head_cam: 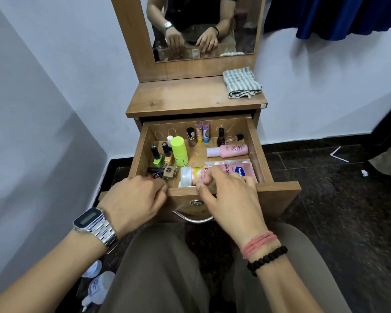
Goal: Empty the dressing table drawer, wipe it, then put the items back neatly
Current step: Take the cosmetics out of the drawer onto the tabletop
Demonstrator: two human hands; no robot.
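Bottles crowd the drawer (253, 141) sides (upright ones at left), leaving bare floor mid-drawer.

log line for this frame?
drawer: open, full | left hand: on front edge | right hand: on front edge | cloth: on tabletop, unused

Drawer (278, 190): wood-grain laminate, matt; handle (193, 219) polished metal. Tabletop (185, 98): same matt wood finish. Cloth (242, 82): striped woven fabric, soft, crumpled. Green bottle (179, 151): smooth matt plastic. Pink bottle (231, 150): glossy plastic. Sachet (237, 169): shiny film. Watch (95, 224): brushed metal band. Floor (336, 211): dark speckled polished stone.
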